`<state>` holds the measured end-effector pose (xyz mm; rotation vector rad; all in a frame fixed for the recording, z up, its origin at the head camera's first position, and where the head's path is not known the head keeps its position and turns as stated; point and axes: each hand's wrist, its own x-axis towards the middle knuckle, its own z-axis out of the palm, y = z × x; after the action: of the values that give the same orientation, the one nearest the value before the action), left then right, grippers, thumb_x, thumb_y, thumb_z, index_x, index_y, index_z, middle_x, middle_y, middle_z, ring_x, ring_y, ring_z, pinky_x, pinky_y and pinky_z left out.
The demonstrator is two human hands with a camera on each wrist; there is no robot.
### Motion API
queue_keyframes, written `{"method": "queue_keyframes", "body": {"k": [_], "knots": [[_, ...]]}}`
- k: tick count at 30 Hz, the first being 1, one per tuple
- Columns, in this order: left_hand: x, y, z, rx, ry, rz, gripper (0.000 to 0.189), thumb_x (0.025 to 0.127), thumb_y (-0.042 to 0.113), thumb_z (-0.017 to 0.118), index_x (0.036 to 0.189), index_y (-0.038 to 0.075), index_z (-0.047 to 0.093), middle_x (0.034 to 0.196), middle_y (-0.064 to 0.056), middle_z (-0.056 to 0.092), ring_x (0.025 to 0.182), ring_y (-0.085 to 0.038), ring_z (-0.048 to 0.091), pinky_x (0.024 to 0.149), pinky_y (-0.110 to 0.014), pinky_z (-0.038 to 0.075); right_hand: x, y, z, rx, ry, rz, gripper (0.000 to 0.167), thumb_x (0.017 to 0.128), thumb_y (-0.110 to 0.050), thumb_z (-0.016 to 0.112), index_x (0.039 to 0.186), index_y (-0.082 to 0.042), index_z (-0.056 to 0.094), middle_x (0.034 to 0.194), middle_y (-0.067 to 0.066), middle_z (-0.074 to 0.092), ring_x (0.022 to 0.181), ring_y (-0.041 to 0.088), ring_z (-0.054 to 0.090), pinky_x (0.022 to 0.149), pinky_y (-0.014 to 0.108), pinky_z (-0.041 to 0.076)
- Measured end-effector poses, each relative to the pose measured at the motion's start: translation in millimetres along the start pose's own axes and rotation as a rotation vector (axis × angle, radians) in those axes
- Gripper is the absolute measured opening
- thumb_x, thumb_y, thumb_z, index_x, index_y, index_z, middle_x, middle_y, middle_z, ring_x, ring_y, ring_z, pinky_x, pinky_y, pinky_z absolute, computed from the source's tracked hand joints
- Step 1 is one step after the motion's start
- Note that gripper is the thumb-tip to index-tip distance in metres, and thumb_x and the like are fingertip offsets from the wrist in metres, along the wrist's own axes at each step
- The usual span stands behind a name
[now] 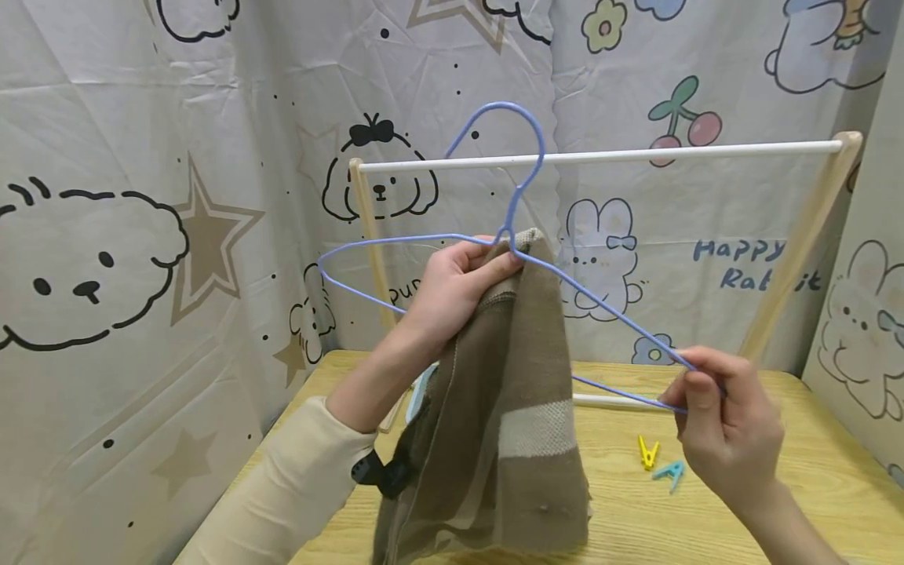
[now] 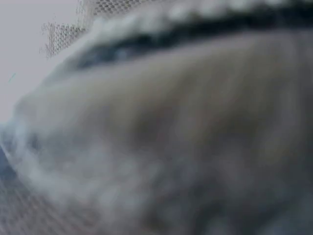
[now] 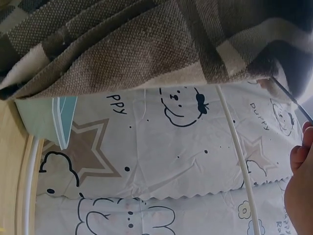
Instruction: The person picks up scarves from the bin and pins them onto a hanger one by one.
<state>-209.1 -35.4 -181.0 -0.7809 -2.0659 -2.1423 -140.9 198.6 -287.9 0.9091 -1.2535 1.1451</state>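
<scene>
A brown checked scarf (image 1: 537,337), folded lengthwise, hangs from my left hand (image 1: 452,286), which pinches its top edge right at the hanger's neck. The blue-violet hanger (image 1: 600,302) stands tilted, its hook (image 1: 503,104) up by the white rail. Its right shoulder crosses in front of the scarf's top, while the bottom bar runs behind the cloth. At the hanger's right corner, my right hand (image 1: 734,428) pinches the wire between thumb and fingers. Blurred scarf (image 2: 171,122) fills most of the left wrist view. The right wrist view shows the scarf's checked underside (image 3: 132,54).
Behind the hanger stands a rack with a white rail (image 1: 671,151) and wooden legs (image 1: 798,251). A yellow clothespin (image 1: 647,453) and a blue clothespin (image 1: 669,474) lie on the wooden table (image 1: 636,518). A pale teal container (image 3: 46,117) shows beyond the scarf. Printed curtains surround the table.
</scene>
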Motion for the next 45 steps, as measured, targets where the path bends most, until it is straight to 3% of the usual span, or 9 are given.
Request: {"method": "queue_keyframes", "body": {"k": [5,12,15,17,21,26,32,36,45], "knots": [[9.9,-4.6,0.5,0.061,0.098,0.080,0.017,0.093,0.016,0.069,0.103,0.002,0.070,0.072,0.013,0.063,0.068,-0.001,0.054,0.063,-0.018,0.043,-3.7,-3.6,4.1,0.008,-0.016,-0.030,0.031,0.097,-0.006,0.063,0.088,0.024,0.059,0.061,0.008,0.058,0.065,-0.004,0.061,0.057,0.004,0.045],[41.2,-8.7,-12.7,-0.053,0.432,0.171,0.022,0.095,0.008,0.065,0.111,-0.008,0.066,0.080,0.006,0.069,0.072,0.002,0.059,0.071,-0.012,0.048,-12.4,-6.7,-3.1,0.134,-0.113,0.007,0.024,0.095,-0.001,0.063,0.093,0.024,0.063,0.062,0.007,0.056,0.063,-0.001,0.062,0.060,0.008,0.051],[52.0,-16.0,-27.6,-0.003,0.516,0.186,0.022,0.097,0.012,0.065,0.109,-0.006,0.065,0.077,0.006,0.064,0.071,0.001,0.054,0.070,-0.013,0.044,-17.2,-9.7,-5.4,0.151,-0.135,0.044,0.024,0.096,0.000,0.060,0.096,0.023,0.063,0.060,0.005,0.053,0.060,-0.001,0.059,0.058,0.008,0.050],[57.4,-23.7,-37.9,0.111,0.517,0.179,0.022,0.096,0.014,0.065,0.109,-0.004,0.065,0.072,0.008,0.058,0.068,-0.001,0.050,0.067,-0.015,0.041,-21.3,-11.0,-6.9,0.150,-0.133,0.074,0.023,0.097,0.000,0.059,0.097,0.023,0.062,0.060,0.005,0.052,0.059,-0.001,0.058,0.057,0.008,0.050],[60.0,-38.9,-55.5,0.463,0.362,0.109,0.024,0.096,0.020,0.065,0.108,0.000,0.066,0.071,0.004,0.054,0.067,-0.008,0.048,0.064,-0.021,0.039,-29.8,-9.4,-11.5,0.063,-0.080,0.128,0.020,0.097,0.003,0.056,0.099,0.023,0.062,0.061,0.004,0.055,0.059,-0.003,0.058,0.047,0.010,0.043],[56.2,-56.1,-70.3,0.919,0.095,-0.012,0.029,0.094,0.028,0.066,0.109,0.004,0.070,0.092,-0.009,0.068,0.086,-0.023,0.061,0.081,-0.035,0.049,-38.3,-5.2,-13.2,0.019,-0.005,0.179,0.015,0.095,0.010,0.055,0.097,0.023,0.062,0.059,0.002,0.055,0.052,0.000,0.052,0.036,0.017,0.028],[46.2,-75.0,-73.4,1.204,-0.184,-0.175,0.027,0.093,0.032,0.068,0.110,0.011,0.072,0.113,-0.007,0.071,0.103,-0.025,0.064,0.091,-0.041,0.051,-44.8,-2.7,-13.0,-0.001,0.033,0.182,0.015,0.095,0.011,0.055,0.095,0.023,0.062,0.056,0.003,0.052,0.047,0.002,0.045,0.035,0.014,0.024],[34.4,-74.5,-68.0,1.191,-0.340,-0.162,0.023,0.095,0.033,0.064,0.111,0.017,0.071,0.111,-0.001,0.071,0.102,-0.019,0.064,0.089,-0.037,0.051,-46.7,-2.3,-13.0,-0.042,0.062,0.177,0.016,0.095,0.008,0.056,0.094,0.023,0.063,0.055,0.002,0.052,0.048,0.002,0.046,0.037,0.014,0.026],[11.6,-57.9,-57.2,0.788,-0.827,-0.097,0.028,0.096,0.036,0.065,0.121,0.025,0.067,0.117,0.006,0.068,0.106,-0.007,0.062,0.093,-0.029,0.051,-45.4,0.6,-13.6,-0.058,0.097,0.194,0.015,0.095,0.009,0.057,0.095,0.023,0.063,0.057,0.001,0.054,0.048,0.000,0.046,0.035,0.017,0.025]]}}
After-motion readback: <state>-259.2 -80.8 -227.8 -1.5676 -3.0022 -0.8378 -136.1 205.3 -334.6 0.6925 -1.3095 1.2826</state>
